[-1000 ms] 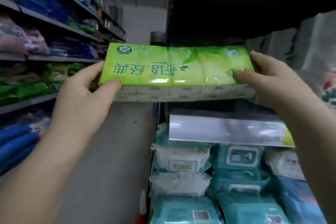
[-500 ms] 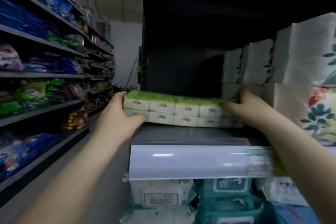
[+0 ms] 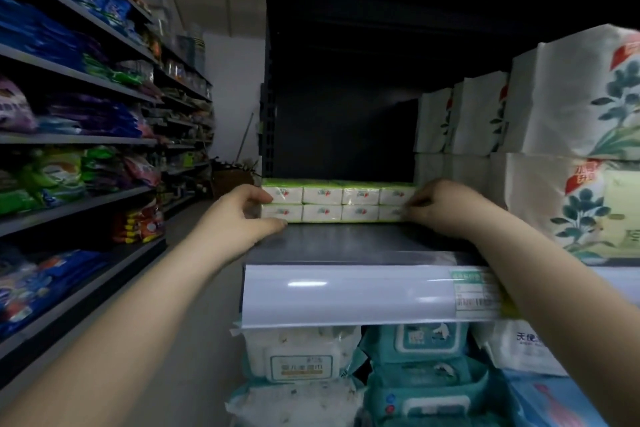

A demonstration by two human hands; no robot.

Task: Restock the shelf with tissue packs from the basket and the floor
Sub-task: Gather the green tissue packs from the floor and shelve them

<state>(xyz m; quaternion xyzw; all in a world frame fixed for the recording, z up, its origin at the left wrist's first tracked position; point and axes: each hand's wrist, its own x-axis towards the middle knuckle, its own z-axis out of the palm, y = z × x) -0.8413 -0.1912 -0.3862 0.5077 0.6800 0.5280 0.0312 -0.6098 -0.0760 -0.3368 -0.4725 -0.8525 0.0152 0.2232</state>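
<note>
Both hands, left (image 3: 239,215) and right (image 3: 446,208), grip the green tissue pack (image 3: 337,201) lying on the shelf (image 3: 346,243).

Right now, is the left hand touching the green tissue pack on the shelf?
Touching. The head view shows the left hand at the left end of the green tissue pack, with thumb and fingers curled onto its front corner and no gap between them.

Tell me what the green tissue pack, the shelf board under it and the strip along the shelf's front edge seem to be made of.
Green tissue pack: thin glossy plastic film over small paper packets; it glints and crinkles. Shelf board: probably painted metal, dark grey, smooth and matte. Front strip: seemingly clear glossy plastic over white, with a bright highlight.
</note>
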